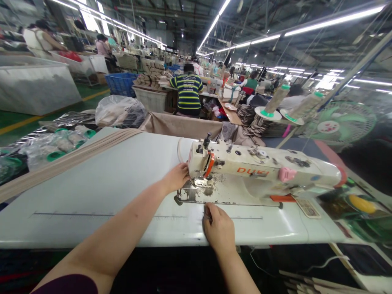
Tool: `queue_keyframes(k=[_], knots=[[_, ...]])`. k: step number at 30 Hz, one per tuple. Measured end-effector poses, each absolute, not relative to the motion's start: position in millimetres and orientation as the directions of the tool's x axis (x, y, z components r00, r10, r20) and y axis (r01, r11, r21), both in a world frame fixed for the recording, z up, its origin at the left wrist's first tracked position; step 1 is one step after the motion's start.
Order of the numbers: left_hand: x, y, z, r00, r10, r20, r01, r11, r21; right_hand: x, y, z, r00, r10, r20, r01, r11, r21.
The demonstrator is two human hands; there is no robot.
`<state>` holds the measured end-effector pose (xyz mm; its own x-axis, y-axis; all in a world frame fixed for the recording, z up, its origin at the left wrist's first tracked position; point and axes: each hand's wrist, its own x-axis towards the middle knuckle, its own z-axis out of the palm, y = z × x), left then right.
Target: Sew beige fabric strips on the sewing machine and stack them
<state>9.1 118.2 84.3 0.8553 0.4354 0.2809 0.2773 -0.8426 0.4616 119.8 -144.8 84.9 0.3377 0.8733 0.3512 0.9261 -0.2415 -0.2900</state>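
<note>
A cream sewing machine (260, 169) with orange lettering stands on a white table (101, 188). My left hand (177, 176) reaches to the needle end of the machine, its fingers hidden behind the head by the worn metal plate (220, 195). My right hand (218, 226) rests on the table at the front edge of that plate, fingers curled with the tips pinched together; whether they hold a thread or small item is too small to tell. A long beige strip of fabric (70, 157) lies diagonally across the table's far left side.
Two thread cones (277, 100) stand behind the machine beside a green fan (343, 122). Plastic bags (119, 110) and wrapped spools (58, 143) lie at the left. A person in a striped shirt (187, 92) sits ahead, other workers beyond. A blue crate (121, 83) stands by the aisle.
</note>
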Motion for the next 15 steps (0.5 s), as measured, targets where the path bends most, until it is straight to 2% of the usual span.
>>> queue_keyframes(k=[7, 15], knots=[[-1, 118, 91, 0.838, 0.47, 0.278, 0.307, -0.826, 0.473, 120, -145, 83, 0.33, 0.865, 0.379, 0.931, -0.233, -0.28], [-14, 92, 101, 0.767, 0.612, 0.191, 0.444, -0.722, 0.53, 121, -147, 78, 0.314, 0.865, 0.391, 0.933, -0.206, -0.294]])
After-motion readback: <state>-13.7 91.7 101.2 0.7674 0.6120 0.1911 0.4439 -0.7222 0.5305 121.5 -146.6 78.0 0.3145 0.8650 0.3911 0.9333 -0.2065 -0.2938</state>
